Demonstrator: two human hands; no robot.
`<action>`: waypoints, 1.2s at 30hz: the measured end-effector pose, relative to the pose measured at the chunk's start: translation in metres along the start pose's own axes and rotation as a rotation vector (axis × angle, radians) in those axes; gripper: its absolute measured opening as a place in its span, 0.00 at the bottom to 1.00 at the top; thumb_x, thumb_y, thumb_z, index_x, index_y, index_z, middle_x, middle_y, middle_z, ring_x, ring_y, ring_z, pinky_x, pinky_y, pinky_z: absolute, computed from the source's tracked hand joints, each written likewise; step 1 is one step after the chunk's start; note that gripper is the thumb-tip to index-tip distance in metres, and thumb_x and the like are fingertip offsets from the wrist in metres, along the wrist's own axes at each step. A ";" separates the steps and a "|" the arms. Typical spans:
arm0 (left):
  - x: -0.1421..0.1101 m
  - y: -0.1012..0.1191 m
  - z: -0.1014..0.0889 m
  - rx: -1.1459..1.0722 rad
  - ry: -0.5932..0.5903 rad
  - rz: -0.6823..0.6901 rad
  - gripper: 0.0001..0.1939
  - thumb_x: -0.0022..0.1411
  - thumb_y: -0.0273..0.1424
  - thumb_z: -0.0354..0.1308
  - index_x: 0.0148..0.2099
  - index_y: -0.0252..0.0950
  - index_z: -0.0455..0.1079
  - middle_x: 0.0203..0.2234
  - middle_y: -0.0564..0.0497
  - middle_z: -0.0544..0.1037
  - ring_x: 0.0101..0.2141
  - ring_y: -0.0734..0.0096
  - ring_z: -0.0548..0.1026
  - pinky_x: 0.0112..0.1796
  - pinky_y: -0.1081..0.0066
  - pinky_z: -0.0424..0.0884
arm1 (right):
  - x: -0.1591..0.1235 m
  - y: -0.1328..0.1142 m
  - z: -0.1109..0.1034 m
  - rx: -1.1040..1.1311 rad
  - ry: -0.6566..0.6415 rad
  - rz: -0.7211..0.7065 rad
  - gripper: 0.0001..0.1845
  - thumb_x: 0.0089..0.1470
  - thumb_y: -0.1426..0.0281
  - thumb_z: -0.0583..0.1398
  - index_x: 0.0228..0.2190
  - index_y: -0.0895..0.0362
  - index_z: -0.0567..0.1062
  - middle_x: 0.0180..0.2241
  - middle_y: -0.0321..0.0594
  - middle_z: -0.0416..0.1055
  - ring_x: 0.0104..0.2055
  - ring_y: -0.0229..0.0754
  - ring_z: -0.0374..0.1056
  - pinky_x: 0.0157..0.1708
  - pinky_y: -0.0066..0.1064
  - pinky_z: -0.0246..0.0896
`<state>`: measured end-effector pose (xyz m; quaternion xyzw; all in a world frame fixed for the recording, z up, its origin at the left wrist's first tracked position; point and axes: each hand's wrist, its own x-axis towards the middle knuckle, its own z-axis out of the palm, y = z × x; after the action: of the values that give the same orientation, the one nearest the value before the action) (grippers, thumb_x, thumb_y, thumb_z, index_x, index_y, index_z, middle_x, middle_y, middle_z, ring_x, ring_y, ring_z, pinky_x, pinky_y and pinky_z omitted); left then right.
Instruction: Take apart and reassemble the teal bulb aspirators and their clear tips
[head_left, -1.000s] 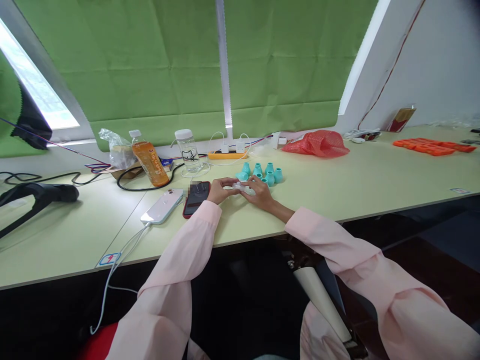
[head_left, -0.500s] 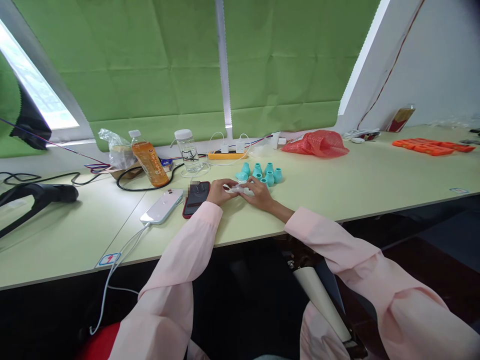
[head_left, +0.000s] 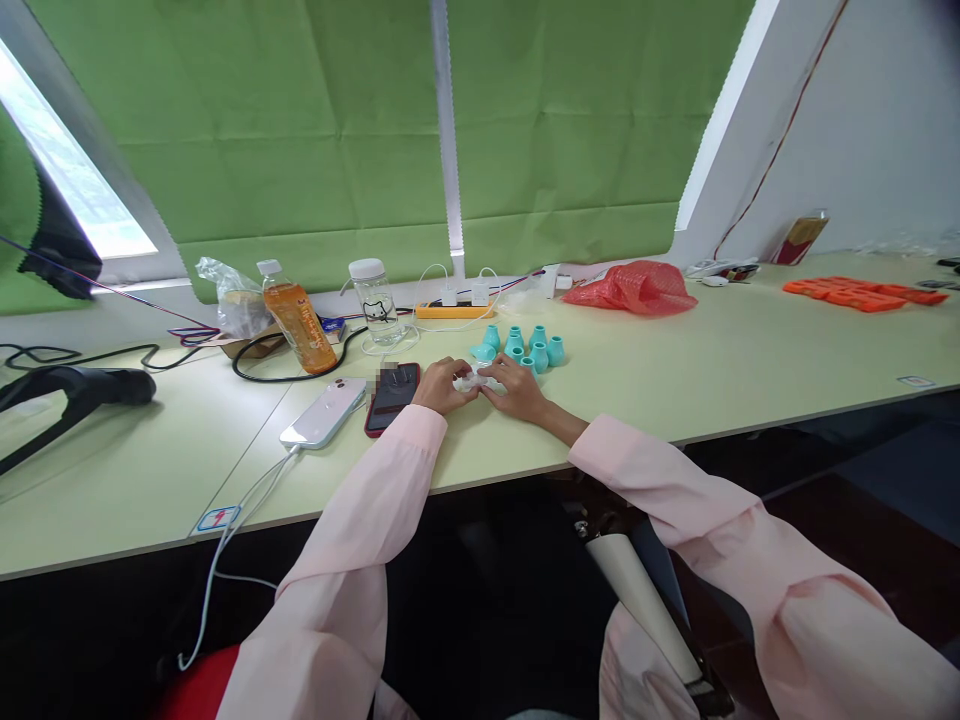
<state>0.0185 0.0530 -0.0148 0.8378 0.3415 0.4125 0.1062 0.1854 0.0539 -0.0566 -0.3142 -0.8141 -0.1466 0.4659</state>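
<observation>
Between the fingertips of both hands, just above the table [head_left: 637, 380], is a small clear, whitish piece of plastic [head_left: 471, 381]; its exact kind is too small to make out. My left hand [head_left: 444, 387] grips its left side with curled fingers. From the right, my right hand [head_left: 516, 388] pinches the same piece, thumb and fingers close together. Several small turquoise bottle-shaped pieces [head_left: 539, 355] stand grouped right behind my right hand, and one of them lies tipped toward the left.
Left of my hands lie a dark phone in a red case [head_left: 393, 398] and a white phone [head_left: 324, 413] on a cable. Behind stand an orange drink bottle [head_left: 300, 322], a clear bottle [head_left: 376, 305] and a power strip [head_left: 454, 311]. Red bubble wrap [head_left: 634, 290] and orange pieces [head_left: 855, 293] lie right.
My left fingers have shifted slightly and closed in more around the clear plastic piece. My right hand has hardly moved, and the turquoise pieces stay where they were.
</observation>
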 end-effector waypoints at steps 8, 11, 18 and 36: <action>0.000 -0.001 0.005 -0.055 0.011 -0.049 0.13 0.40 0.29 0.58 0.33 0.34 0.70 0.25 0.49 0.74 0.26 0.70 0.70 0.28 0.71 0.68 | 0.001 0.001 -0.001 0.005 0.030 0.018 0.08 0.48 0.71 0.55 0.33 0.57 0.69 0.28 0.42 0.69 0.35 0.44 0.61 0.29 0.35 0.61; 0.000 -0.001 0.006 -0.085 0.019 -0.071 0.13 0.41 0.30 0.59 0.33 0.33 0.71 0.25 0.48 0.75 0.26 0.69 0.71 0.28 0.71 0.69 | 0.002 0.001 -0.001 0.011 0.037 0.013 0.08 0.48 0.71 0.56 0.33 0.57 0.69 0.29 0.42 0.70 0.36 0.44 0.61 0.31 0.36 0.62; 0.001 -0.001 0.003 -0.146 -0.006 -0.076 0.12 0.40 0.31 0.60 0.32 0.34 0.72 0.25 0.49 0.75 0.26 0.70 0.71 0.28 0.70 0.70 | 0.002 0.000 -0.001 0.027 0.020 -0.004 0.09 0.49 0.70 0.55 0.35 0.56 0.70 0.30 0.42 0.71 0.36 0.44 0.62 0.32 0.37 0.62; 0.000 -0.002 0.008 -0.154 0.054 -0.137 0.19 0.39 0.31 0.61 0.38 0.34 0.70 0.26 0.49 0.75 0.25 0.71 0.70 0.27 0.71 0.69 | 0.002 0.002 0.000 0.023 0.036 0.022 0.08 0.49 0.70 0.55 0.33 0.56 0.70 0.30 0.42 0.70 0.36 0.44 0.62 0.33 0.38 0.62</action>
<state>0.0238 0.0550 -0.0207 0.7904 0.3679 0.4519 0.1889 0.1860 0.0563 -0.0551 -0.3151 -0.8038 -0.1378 0.4854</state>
